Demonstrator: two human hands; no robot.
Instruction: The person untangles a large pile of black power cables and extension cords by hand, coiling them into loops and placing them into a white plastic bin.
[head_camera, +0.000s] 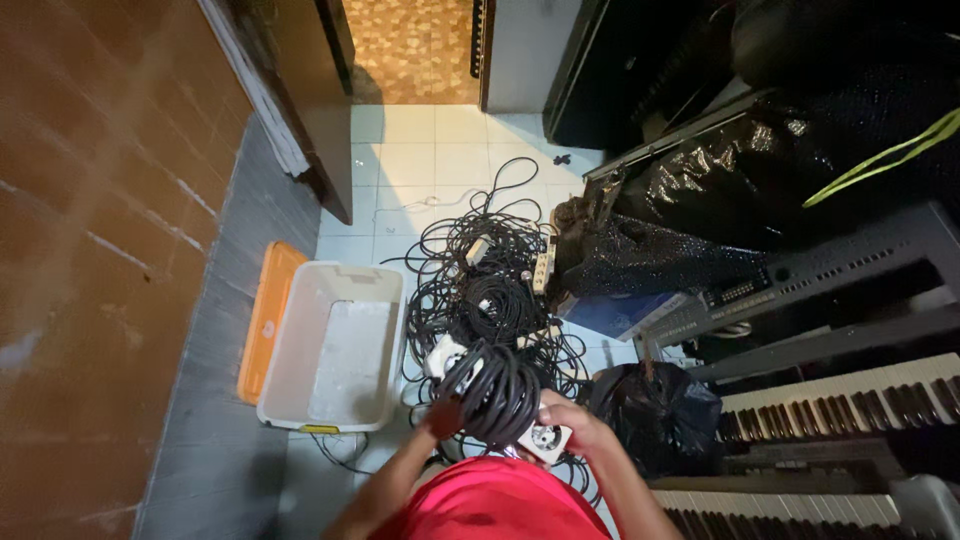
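Note:
I look straight down at my red shirt and both arms. My left hand (443, 417) grips the left side of a thick coil of black cable (497, 390). My right hand (566, 424) holds the white power strip (546, 438) at the end of that coil, just below the loops. The coil hangs above a large tangled heap of black cables (490, 280) spread over the white tiled floor (410, 150).
An open white plastic bin (335, 345) stands to the left, its orange lid (264, 318) leaning beside it. More white power strips lie in the heap. Black bags (655, 415) and keyboards (850, 395) on stands crowd the right. A brown wall fills the left.

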